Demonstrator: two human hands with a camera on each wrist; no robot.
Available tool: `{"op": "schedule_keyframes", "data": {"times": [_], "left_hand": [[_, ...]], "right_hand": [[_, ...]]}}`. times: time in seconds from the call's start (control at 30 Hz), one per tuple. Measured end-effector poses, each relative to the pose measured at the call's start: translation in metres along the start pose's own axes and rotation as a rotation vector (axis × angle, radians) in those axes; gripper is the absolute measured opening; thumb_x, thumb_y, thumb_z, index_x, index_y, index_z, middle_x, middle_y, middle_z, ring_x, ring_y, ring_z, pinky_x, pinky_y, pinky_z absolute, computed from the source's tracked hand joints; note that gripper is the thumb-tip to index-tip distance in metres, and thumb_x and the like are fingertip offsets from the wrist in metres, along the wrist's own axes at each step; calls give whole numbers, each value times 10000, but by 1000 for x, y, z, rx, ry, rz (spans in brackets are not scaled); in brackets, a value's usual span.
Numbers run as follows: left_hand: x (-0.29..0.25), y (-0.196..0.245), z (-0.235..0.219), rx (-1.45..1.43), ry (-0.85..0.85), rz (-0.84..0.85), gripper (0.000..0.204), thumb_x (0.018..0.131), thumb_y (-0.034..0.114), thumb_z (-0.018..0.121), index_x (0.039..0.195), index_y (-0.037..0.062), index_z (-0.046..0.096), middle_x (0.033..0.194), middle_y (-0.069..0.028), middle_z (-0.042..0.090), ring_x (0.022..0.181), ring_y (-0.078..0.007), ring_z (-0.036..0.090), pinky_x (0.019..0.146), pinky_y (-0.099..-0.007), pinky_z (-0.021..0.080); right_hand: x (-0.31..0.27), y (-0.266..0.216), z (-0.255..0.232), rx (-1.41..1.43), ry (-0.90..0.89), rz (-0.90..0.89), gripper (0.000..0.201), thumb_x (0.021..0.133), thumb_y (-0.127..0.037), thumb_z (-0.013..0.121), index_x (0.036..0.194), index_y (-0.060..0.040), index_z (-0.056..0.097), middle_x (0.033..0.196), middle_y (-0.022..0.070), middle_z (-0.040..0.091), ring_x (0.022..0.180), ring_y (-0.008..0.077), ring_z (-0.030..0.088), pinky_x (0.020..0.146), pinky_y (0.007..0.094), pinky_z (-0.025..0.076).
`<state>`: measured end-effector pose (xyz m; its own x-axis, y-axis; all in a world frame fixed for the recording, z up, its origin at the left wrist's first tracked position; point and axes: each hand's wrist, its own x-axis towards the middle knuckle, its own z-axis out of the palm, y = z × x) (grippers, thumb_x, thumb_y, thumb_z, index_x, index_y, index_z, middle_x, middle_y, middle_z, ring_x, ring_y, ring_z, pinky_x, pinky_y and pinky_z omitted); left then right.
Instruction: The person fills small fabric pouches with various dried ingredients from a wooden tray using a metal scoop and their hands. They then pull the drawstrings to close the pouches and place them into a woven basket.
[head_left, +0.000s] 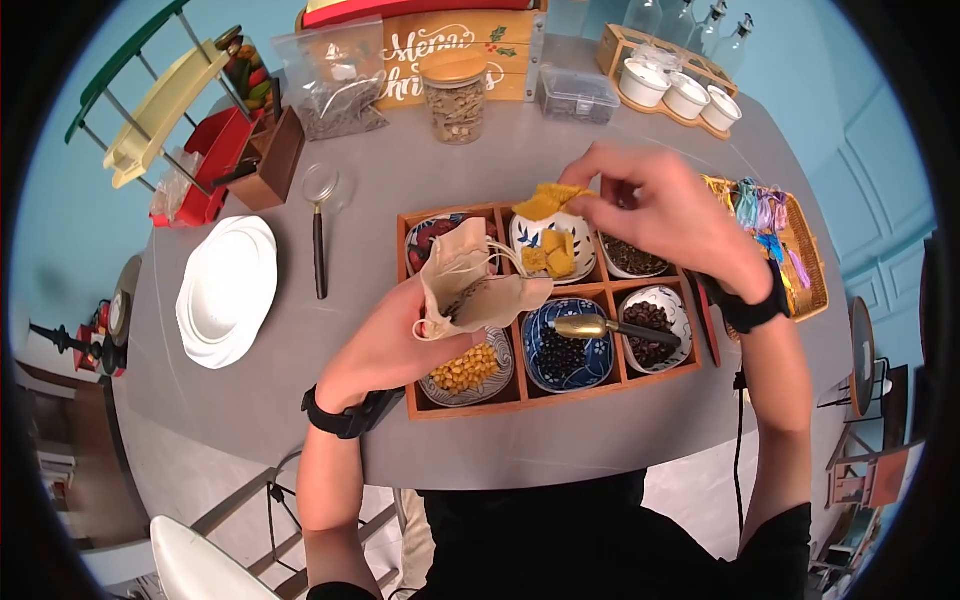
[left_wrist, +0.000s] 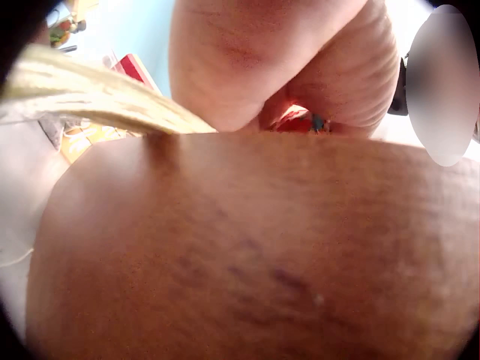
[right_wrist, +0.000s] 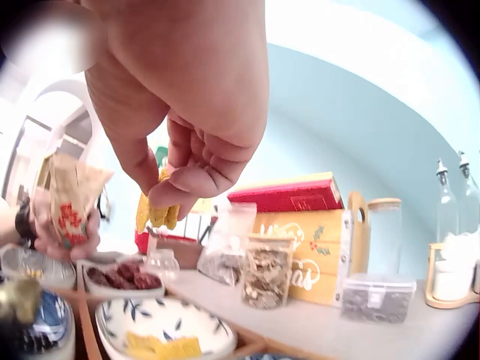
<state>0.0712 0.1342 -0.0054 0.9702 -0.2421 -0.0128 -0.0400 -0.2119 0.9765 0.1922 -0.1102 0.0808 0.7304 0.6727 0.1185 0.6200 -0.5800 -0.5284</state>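
Note:
My left hand [head_left: 378,338] grips a beige cloth drawstring bag [head_left: 465,300], its mouth gaping upward and some dark bits inside. In the right wrist view the bag [right_wrist: 82,180] shows a red print. Between thumb and fingers, my right hand [head_left: 655,205] pinches yellow dried pieces [head_left: 543,204], raised over a white bowl [right_wrist: 214,328] with blue leaf patterns. More yellow pieces [head_left: 558,256] lie in that bowl. It sits in a divided wooden tray [head_left: 470,409], partly hidden behind the bag. The left wrist view is mostly filled by skin.
Other tray bowls hold dark red dried fruit [right_wrist: 124,276], yellow kernels [head_left: 465,370], black beans [head_left: 560,358], dark brown beans [head_left: 650,330] and dried leaves [head_left: 632,256]. A brass scoop [head_left: 580,327] lies across two bowls. White plates [head_left: 228,290], a strainer [head_left: 320,235] and a lidded jar [head_left: 455,108] stand around.

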Motion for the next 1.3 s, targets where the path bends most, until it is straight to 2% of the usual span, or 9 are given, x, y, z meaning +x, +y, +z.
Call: {"op": "schedule_keyframes", "data": {"times": [0.27,0.33,0.43,0.67,0.77,0.83,0.97,1.2,1.3], "left_hand": [[-1,0,-5,-135,-71,-52,541,799,6,769,1277,26,516,1145,-60,635,998,-132,614,884,-282,499],[-2,-1,-5,-196,-66,-37,555,793,-2,774,1279,26,507,1126,-60,638,987,-135,617,886,-283,497],[-4,0,0,-211,-44,-5,594,781,-19,780,1297,27,489,1118,-52,633,1016,-146,614,890,-287,497],[-5,-5,-1,-120,-10,77,568,806,-26,703,1330,-6,484,1213,-78,611,1101,-167,590,936,-297,490],[-7,-9,-10,-281,95,69,539,833,-26,690,1331,-9,485,1196,-129,637,1050,-203,637,840,-293,532],[-5,-1,-11,-393,122,30,525,865,-48,630,1360,-11,459,1229,-218,636,992,-251,683,687,-293,563],[-5,3,-11,-476,147,5,506,840,-69,686,1312,17,525,1209,-117,645,1045,-190,658,800,-300,561],[-3,-21,-13,52,145,24,598,777,-16,744,1328,23,515,1217,-65,633,1111,-150,584,982,-298,459],[-2,-17,-9,76,62,242,587,785,-2,733,1330,20,516,1219,-80,634,1101,-156,575,989,-297,444]], "right_hand": [[1,-50,22,269,23,-400,172,822,-23,708,991,-54,713,819,19,636,587,110,517,516,259,414],[5,-52,27,114,-66,-404,152,825,-93,615,926,-25,706,842,151,680,749,321,637,661,395,508],[10,-53,39,-57,-140,-470,179,835,-111,573,923,-33,709,866,169,681,788,356,641,693,425,508],[16,-62,31,119,-261,-403,162,854,-110,671,1007,-92,721,836,58,660,681,221,608,620,334,476],[10,-46,14,161,-29,-298,158,893,-111,656,1029,-69,723,858,45,684,665,153,609,600,305,460],[18,-19,9,161,55,-96,200,903,-124,612,1033,-16,719,819,180,686,759,334,666,675,386,523],[19,51,42,-102,-153,-188,235,857,-92,653,1055,23,705,921,205,696,864,362,675,754,424,535],[23,39,50,-469,-478,-69,234,822,-117,684,1025,0,679,1043,150,675,974,354,639,831,444,508],[23,39,54,-552,-446,-113,193,811,-104,660,965,13,671,968,168,669,919,370,639,796,460,506]]}}
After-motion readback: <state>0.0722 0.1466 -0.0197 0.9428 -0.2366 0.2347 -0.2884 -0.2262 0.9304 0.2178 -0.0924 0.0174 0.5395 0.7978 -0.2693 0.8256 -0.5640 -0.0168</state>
